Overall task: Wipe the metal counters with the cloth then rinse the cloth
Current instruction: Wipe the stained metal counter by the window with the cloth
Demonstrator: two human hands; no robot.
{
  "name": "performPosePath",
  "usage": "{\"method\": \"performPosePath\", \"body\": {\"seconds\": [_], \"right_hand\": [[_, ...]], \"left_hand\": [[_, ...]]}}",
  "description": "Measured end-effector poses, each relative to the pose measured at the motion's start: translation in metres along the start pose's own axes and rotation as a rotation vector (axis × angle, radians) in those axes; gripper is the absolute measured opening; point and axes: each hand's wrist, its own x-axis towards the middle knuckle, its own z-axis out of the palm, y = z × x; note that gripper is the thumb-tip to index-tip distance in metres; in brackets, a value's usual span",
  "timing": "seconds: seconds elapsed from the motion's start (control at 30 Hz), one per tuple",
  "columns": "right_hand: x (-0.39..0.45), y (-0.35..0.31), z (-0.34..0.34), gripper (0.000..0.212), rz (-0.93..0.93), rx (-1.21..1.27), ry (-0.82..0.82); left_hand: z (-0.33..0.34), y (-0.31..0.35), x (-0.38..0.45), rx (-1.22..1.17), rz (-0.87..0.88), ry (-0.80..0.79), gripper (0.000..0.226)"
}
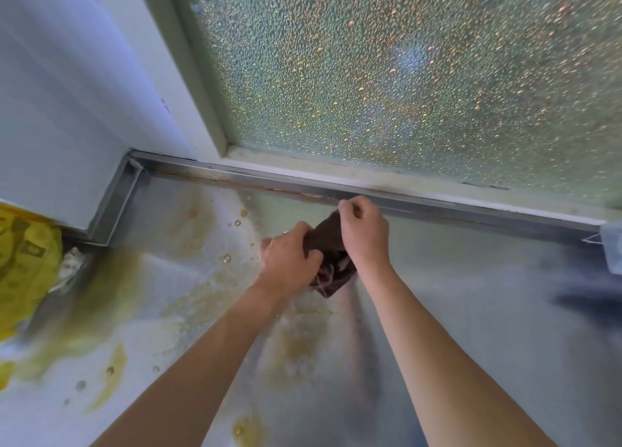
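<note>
A dark brown cloth (328,241) is bunched between both of my hands, a little above the metal counter (471,312). My left hand (289,258) grips its left side with the fingers curled in. My right hand (363,231) pinches its upper right edge. A loose corner of the cloth hangs down below my hands. The counter is wet, with yellowish stains and water drops across its left and middle parts. Its raised metal back rim (437,207) runs just behind my hands.
A frosted, pebbled window (404,76) stands right behind the counter. A white wall (67,93) closes the left corner. A yellow bag (23,268) sits at the left edge. A pale plastic object (612,248) is at the far right by the rim.
</note>
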Motion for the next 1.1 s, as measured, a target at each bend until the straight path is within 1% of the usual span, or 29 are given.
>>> {"method": "performPosePath", "body": {"seconds": [0.03,0.07,0.1,0.13,0.17,0.2,0.23,0.3,0.33,0.37,0.43,0.5,0.6,0.67,0.8,0.87,1.0,1.1], "right_hand": [[0.0,0.004,0.001,0.017,-0.026,-0.042,0.085],[-0.001,0.009,0.002,0.012,-0.1,-0.094,0.192],[-0.003,0.014,0.004,0.011,-0.202,-0.167,0.311],[-0.006,0.02,0.007,0.013,-0.291,-0.235,0.404],[-0.009,0.024,0.011,0.014,-0.374,-0.268,0.441],[-0.015,0.026,0.017,0.015,-0.453,-0.274,0.389],[-0.022,0.03,0.024,0.018,-0.512,-0.29,0.269],[-0.038,0.04,0.04,0.034,-0.544,-0.418,-0.01],[-0.043,0.049,0.046,0.043,-0.557,-0.495,-0.092],[-0.044,0.057,0.05,0.049,-0.584,-0.55,-0.122],[-0.038,0.068,0.052,0.049,-0.645,-0.615,-0.105],[-0.03,0.069,0.048,0.046,-0.662,-0.724,-0.05],[-0.019,0.063,0.041,0.04,-0.547,-0.815,0.102],[-0.012,0.063,0.039,0.044,-0.492,-0.785,0.121],[-0.011,0.064,0.054,0.052,-0.488,-0.671,0.131],[-0.013,0.059,0.063,0.054,-0.476,-0.641,0.14],[-0.013,0.048,0.081,0.055,-0.525,-0.637,0.113],[-0.015,0.037,0.099,0.054,-0.557,-0.597,0.108]], "left_hand": [[-0.002,0.0,0.001,-0.084,-0.035,0.011,0.015],[-0.005,0.002,0.001,-0.181,-0.082,0.014,0.015],[-0.005,0.001,0.003,-0.216,-0.129,0.024,0.017],[-0.007,0.001,0.006,-0.165,-0.172,0.041,0.023],[-0.006,-0.002,0.01,-0.032,-0.208,0.064,0.031],[-0.006,-0.006,0.013,0.104,-0.244,0.086,0.039],[-0.007,-0.008,0.016,0.179,-0.269,0.117,0.046],[-0.008,-0.012,0.018,0.205,-0.275,0.17,0.05],[-0.008,-0.015,0.018,0.21,-0.258,0.185,0.05],[-0.007,-0.017,0.018,0.214,-0.237,0.202,0.05],[-0.006,-0.022,0.015,0.213,-0.202,0.24,0.048],[-0.005,-0.026,0.014,0.201,-0.166,0.279,0.047],[-0.005,-0.03,0.015,0.174,-0.141,0.305,0.041],[-0.004,-0.033,0.017,0.168,-0.13,0.315,0.035],[-0.004,-0.041,0.027,0.183,-0.117,0.309,0.037],[-0.007,-0.046,0.032,0.194,-0.095,0.317,0.033],[-0.019,-0.06,0.041,0.291,-0.03,0.304,0.034],[-0.03,-0.071,0.046,0.351,-0.014,0.292,0.035]]}}
